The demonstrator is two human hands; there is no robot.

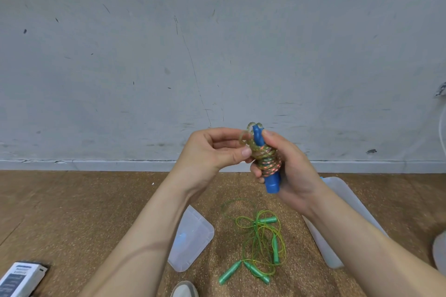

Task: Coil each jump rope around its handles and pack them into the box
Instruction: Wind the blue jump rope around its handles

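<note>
Head view: the right hand (289, 171) is held up in front of the wall (217, 43), fingers curled round a pair of blue handles (272, 183). The handles are side by side and roughly upright, leaning a little to the left at the top. A speckled rope (268, 160) is wound in tight turns round their middle, so the blue butt ends show below the hand and one blue tip shows above it.

The left hand (214, 151) is just beside the bundle. Its thumb and fingers pinch a loose loop of the same rope near the top end.

Below the hands, on the brown floor (72, 212), lie the green ropes (260, 243) in a loose, uncoiled tangle with four green handles among the loops.

A clear plastic piece (190, 238) lies left of that tangle, partly under the left forearm. A second clear piece (337, 200) lies to the right, mostly hidden by the right forearm. I cannot tell which is the box and which the lid.

A white carton (19, 279) sits at the lower left corner, and the toe of a shoe (184, 290) shows at the bottom edge.
</note>
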